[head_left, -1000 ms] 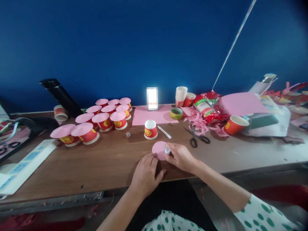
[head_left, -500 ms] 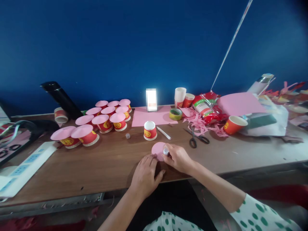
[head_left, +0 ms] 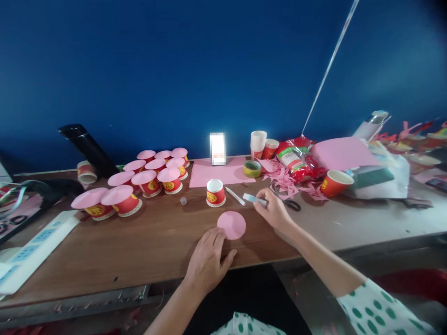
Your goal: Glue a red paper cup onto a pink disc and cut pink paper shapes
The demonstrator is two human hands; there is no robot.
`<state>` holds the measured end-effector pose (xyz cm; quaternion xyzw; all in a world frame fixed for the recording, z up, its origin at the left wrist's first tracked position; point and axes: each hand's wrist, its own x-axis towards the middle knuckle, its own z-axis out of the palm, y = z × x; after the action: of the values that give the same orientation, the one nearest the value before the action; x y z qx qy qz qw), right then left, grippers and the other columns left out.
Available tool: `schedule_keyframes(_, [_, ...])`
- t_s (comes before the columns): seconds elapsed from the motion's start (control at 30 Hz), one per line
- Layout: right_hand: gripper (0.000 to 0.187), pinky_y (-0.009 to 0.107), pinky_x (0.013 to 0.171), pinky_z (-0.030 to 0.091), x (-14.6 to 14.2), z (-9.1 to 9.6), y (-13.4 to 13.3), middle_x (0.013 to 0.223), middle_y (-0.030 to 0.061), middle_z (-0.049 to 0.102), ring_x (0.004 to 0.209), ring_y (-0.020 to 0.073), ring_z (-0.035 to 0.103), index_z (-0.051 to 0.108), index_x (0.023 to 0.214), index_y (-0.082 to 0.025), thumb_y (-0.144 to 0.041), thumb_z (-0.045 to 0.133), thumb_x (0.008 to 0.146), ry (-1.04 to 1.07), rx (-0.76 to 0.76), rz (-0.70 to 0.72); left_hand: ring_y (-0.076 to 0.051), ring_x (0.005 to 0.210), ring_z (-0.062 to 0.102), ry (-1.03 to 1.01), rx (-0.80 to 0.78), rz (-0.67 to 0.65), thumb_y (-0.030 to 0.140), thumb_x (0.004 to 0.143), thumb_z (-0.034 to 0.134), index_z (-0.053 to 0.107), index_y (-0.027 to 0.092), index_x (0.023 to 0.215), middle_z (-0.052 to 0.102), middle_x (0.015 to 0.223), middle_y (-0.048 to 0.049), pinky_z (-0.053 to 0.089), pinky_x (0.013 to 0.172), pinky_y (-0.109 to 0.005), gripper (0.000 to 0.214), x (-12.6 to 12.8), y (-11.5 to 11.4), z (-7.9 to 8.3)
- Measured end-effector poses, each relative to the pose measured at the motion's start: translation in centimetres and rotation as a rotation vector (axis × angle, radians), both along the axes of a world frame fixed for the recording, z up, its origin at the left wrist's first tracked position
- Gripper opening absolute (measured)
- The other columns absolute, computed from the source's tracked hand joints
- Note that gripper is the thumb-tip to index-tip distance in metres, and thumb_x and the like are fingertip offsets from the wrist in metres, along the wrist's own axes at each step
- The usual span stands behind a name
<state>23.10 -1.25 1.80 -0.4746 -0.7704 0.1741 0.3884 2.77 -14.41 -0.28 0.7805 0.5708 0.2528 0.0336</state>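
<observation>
Deep blue wall runs behind a brown wooden bench (head_left: pixel 146 242), where a pink paper disc (head_left: pixel 231 224) lies flat near the near edge, just this side of an upturned red paper cup (head_left: pixel 215 192). At the disc's near left edge rests the left hand (head_left: pixel 206 263), flat on the wood with its fingers released and holding nothing, while the right hand (head_left: pixel 274 211), to the right of the disc and apart from it, has its fingers grasping a small glue stick (head_left: pixel 254 198) with the tip pointing left. Farther left stands a cluster of pink-topped cups (head_left: pixel 139 181), and scissors (head_left: pixel 288 201) lie just beyond the right hand beside pink paper scraps (head_left: pixel 284 179).
</observation>
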Motion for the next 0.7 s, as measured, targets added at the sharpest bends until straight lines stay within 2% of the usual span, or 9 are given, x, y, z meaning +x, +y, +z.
schedule_keyframes(0.13, [0.017, 0.026, 0.061, 0.042, 0.4, -2.1, 3.1, 0.079, 0.002, 0.062, 0.069, 0.0177, 0.058, 0.051, 0.091, -0.02, -0.024, 0.051, 0.075, -0.073, -0.01, -0.133, -0.025, 0.099, 0.05, -0.072, -0.006, 0.015, 0.03, 0.08, 0.046, 0.05, 0.018, 0.1, 0.055, 0.101, -0.0106, 0.043, 0.084, -0.041, 0.023, 0.0, 0.0, 0.4])
schedule_keyframes(0.27, [0.023, 0.031, 0.073, 0.042, 0.3, -2.4, 4.9, 0.096, 0.0064, 0.065, 0.087, 0.0219, 0.057, 0.052, 0.102, -0.019, -0.023, 0.049, 0.08, -0.182, 0.079, -0.166, -0.022, 0.091, 0.052, -0.102, 0.007, 0.02, 0.028, 0.081, 0.045, 0.051, 0.019, 0.093, 0.056, 0.094, -0.0088, 0.045, 0.078, -0.038, 0.016, -0.2, 0.2, 0.3])
schedule_keyframes(0.5, [0.021, 0.033, 0.08, 0.039, -0.4, -2.8, 4.9, 0.084, 0.0078, 0.066, 0.094, 0.0239, 0.052, 0.056, 0.101, -0.018, -0.022, 0.048, 0.082, -0.341, 0.191, -0.167, -0.02, 0.09, 0.053, -0.102, 0.066, 0.048, 0.019, 0.08, 0.044, 0.054, 0.021, 0.093, 0.056, 0.096, -0.0078, 0.045, 0.079, -0.037, 0.016, -0.6, 0.7, 0.4])
schedule_keyframes(0.7, [0.019, 0.035, 0.08, 0.037, -0.6, -2.4, 4.2, 0.087, 0.0098, 0.064, 0.099, 0.0262, 0.047, 0.058, 0.097, -0.02, -0.018, 0.053, 0.078, -0.427, 0.186, -0.177, -0.024, 0.097, 0.051, 0.082, 0.018, 0.231, 0.029, 0.078, 0.05, 0.054, 0.021, 0.108, 0.057, 0.103, -0.0088, 0.044, 0.08, -0.04, 0.032, -1.3, 1.6, 0.8])
